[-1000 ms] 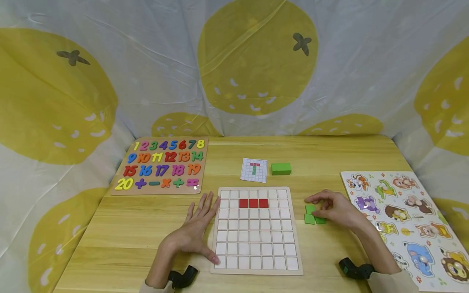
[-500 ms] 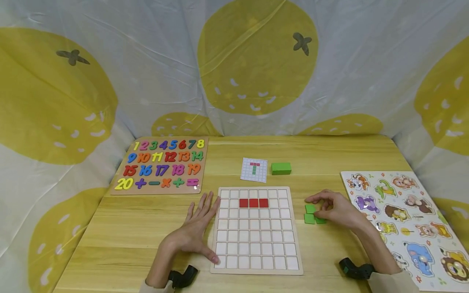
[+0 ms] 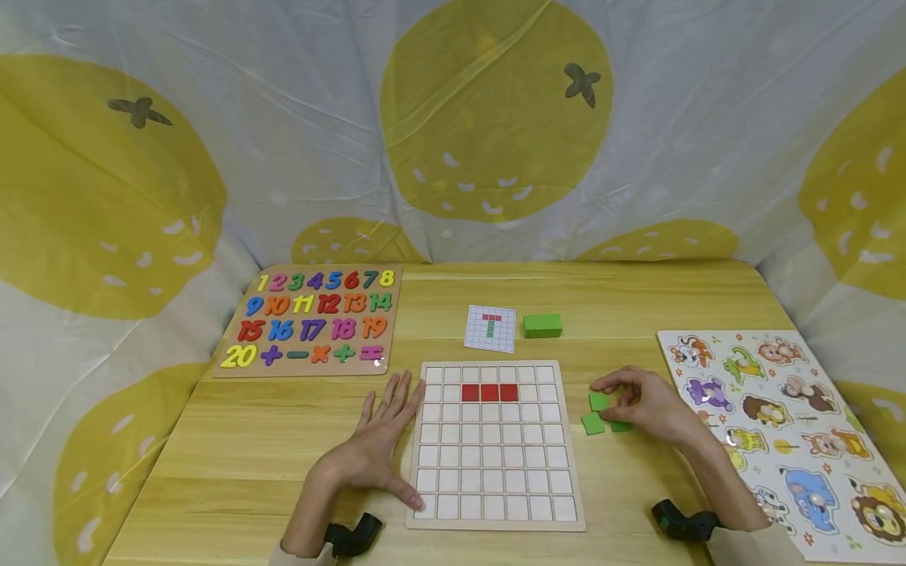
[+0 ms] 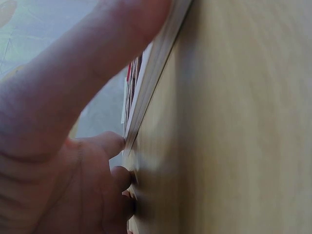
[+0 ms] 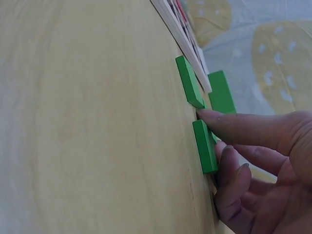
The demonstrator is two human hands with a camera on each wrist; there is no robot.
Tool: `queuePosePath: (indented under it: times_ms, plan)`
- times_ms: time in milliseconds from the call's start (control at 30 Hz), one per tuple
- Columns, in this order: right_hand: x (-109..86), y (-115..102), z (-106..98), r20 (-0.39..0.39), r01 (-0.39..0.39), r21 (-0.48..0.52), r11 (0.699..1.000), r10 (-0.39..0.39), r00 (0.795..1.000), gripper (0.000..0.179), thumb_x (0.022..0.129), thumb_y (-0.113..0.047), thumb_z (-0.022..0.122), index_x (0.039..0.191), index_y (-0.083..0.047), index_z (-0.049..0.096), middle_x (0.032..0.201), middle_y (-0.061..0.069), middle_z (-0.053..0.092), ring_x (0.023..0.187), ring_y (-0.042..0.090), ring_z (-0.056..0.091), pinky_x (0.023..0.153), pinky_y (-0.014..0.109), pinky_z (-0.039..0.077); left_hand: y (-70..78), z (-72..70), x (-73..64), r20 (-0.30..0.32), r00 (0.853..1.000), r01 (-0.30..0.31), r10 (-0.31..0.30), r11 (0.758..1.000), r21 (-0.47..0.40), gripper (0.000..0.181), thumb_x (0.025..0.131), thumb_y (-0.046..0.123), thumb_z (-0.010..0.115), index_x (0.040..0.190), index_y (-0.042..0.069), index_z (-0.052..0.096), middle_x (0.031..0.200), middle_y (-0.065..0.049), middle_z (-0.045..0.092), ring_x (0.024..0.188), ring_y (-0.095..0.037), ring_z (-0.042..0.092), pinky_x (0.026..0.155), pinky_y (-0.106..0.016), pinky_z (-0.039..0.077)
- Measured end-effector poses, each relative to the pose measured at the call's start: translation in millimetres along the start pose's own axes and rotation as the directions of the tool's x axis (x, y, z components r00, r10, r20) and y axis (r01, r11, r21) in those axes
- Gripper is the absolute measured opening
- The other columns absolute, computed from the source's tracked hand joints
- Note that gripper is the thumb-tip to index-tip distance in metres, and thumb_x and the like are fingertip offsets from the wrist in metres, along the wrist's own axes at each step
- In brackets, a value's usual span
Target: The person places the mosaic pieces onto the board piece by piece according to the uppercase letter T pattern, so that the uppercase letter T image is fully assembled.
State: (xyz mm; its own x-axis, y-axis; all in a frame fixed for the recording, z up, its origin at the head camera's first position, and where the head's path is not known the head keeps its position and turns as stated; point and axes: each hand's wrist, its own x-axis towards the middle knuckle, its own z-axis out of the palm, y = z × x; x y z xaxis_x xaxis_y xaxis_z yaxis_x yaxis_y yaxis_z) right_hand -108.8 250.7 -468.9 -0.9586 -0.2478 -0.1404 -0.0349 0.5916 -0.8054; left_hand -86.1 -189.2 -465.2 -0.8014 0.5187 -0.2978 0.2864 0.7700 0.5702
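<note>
My left hand (image 3: 378, 448) lies with fingers spread along the left edge of a wooden grid board (image 3: 499, 525), its thumb over the lower left corner. Three red square tiles (image 3: 490, 392) fill a row in the board's second line. To the right of the board, my right hand (image 3: 647, 405) pinches a green square tile (image 3: 598, 402) between thumb and index finger. Two more green tiles lie beside it: one turned tile (image 3: 593, 424) nearer the board, and another tile (image 3: 620, 427) partly under the hand. In the right wrist view the thumb (image 5: 229, 127) reaches between the two nearer tiles.
Behind the board lie a pattern card (image 3: 490, 328) with a red and green T and a green block (image 3: 543, 326). A number puzzle (image 3: 311, 321) is at the back left. An animal puzzle board (image 3: 778, 401) covers the right side, partly under the right forearm.
The green tile nearest the board has slid slightly left and turned. The tile at my right fingertips has shifted a little, also turning. My left hand and the board have stayed put.
</note>
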Motion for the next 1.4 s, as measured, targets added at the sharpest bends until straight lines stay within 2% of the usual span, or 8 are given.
queuePosePath:
  times_ms: [233, 367, 533, 667, 833, 933, 1167, 1400]
  plan:
    - [0.8, -3, 1, -0.037, -0.006, -0.073, 0.997, 0.004, 0.999, 0.026, 0.083, -0.007, 0.085, 0.107, -0.004, 0.076, 0.097, 0.007, 0.068, 0.07, 0.007, 0.05, 0.057, 0.022, 0.044, 0.2, -0.3, -0.8, -0.005, 1.0, -0.005, 0.005, 1.0, 0.007, 0.162, 0.049, 0.055, 0.1, 0.167, 0.012, -0.003, 0.172, -0.017, -0.021, 0.159, -0.04, -0.021, 0.125, -0.067, -0.015]
    - [1.2, -4, 0, -0.013, 0.013, -0.101, 0.995, -0.015, 1.0, 0.024, 0.088, -0.01, 0.081, 0.11, -0.003, 0.074, 0.09, 0.005, 0.065, 0.07, 0.007, 0.05, 0.056, 0.022, 0.043, -0.1, -0.3, -0.8, -0.006, 1.0, -0.007, 0.007, 1.0, 0.0, 0.162, 0.05, 0.055, 0.1, 0.167, 0.012, -0.003, 0.172, -0.017, -0.022, 0.159, -0.04, -0.022, 0.125, -0.067, -0.015]
    - [3.7, -4, -1, 0.037, 0.048, -0.053, 0.997, -0.046, 0.998, 0.023, 0.095, -0.011, 0.073, 0.115, 0.0, 0.069, 0.088, 0.005, 0.067, 0.071, 0.006, 0.054, 0.057, 0.022, 0.046, -0.5, -0.2, -1.1, -0.005, 1.0, -0.002, 0.002, 1.0, -0.011, 0.161, 0.05, 0.054, 0.1, 0.167, 0.013, -0.003, 0.172, -0.016, -0.022, 0.159, -0.04, -0.022, 0.125, -0.067, -0.016]
    - [6.4, -12, 5, 0.062, 0.074, 0.007, 0.997, -0.074, 0.995, 0.025, 0.097, -0.009, 0.071, 0.118, 0.003, 0.066, 0.09, 0.009, 0.068, 0.068, 0.008, 0.056, 0.054, 0.022, 0.046, -0.4, 0.0, -1.0, -0.002, 1.0, 0.0, 0.0, 1.0, -0.008, 0.161, 0.051, 0.054, 0.1, 0.167, 0.013, -0.003, 0.172, -0.016, -0.022, 0.159, -0.039, -0.022, 0.125, -0.067, -0.015]
    - [8.2, -33, 25, -0.004, 0.1, 0.016, 0.995, -0.1, 0.995, 0.027, 0.095, -0.009, 0.073, 0.119, 0.001, 0.068, 0.096, 0.008, 0.064, 0.07, 0.006, 0.05, 0.054, 0.021, 0.043, 0.5, -0.4, -1.2, -0.003, 1.0, -0.004, 0.004, 1.0, -0.008, 0.16, 0.051, 0.053, 0.1, 0.167, 0.012, -0.003, 0.172, -0.017, -0.021, 0.159, -0.04, -0.022, 0.125, -0.067, -0.015]
    - [9.7, -46, 40, -0.024, 0.095, 0.019, 0.995, -0.095, 0.995, 0.025, 0.094, -0.008, 0.075, 0.118, -0.002, 0.07, 0.092, 0.008, 0.06, 0.071, 0.008, 0.049, 0.055, 0.02, 0.042, 0.7, -0.6, -1.5, -0.007, 1.0, -0.008, 0.008, 1.0, -0.012, 0.16, 0.051, 0.053, 0.1, 0.167, 0.011, -0.002, 0.172, -0.018, -0.02, 0.159, -0.041, -0.022, 0.125, -0.068, -0.015]
    - [19.0, -70, 78, 0.009, 0.088, 0.015, 0.996, -0.088, 0.996, 0.023, 0.089, -0.008, 0.08, 0.111, -0.007, 0.073, 0.085, 0.004, 0.055, 0.069, 0.011, 0.045, 0.058, 0.02, 0.038, -0.2, 0.2, -0.8, -0.005, 1.0, -0.01, 0.01, 1.0, -0.012, 0.16, 0.051, 0.054, 0.1, 0.167, 0.013, -0.003, 0.172, -0.017, -0.021, 0.159, -0.04, -0.022, 0.125, -0.067, -0.015]
    - [27.4, -88, 102, 0.072, 0.115, 0.0, 0.993, -0.114, 0.991, 0.02, 0.087, -0.008, 0.082, 0.106, -0.008, 0.075, 0.095, 0.002, 0.063, 0.069, 0.01, 0.046, 0.059, 0.019, 0.04, -0.4, 0.1, -0.7, -0.003, 1.0, -0.005, 0.005, 1.0, -0.013, 0.16, 0.052, 0.054, 0.1, 0.167, 0.014, -0.003, 0.172, -0.015, -0.021, 0.159, -0.039, -0.022, 0.125, -0.067, -0.015]
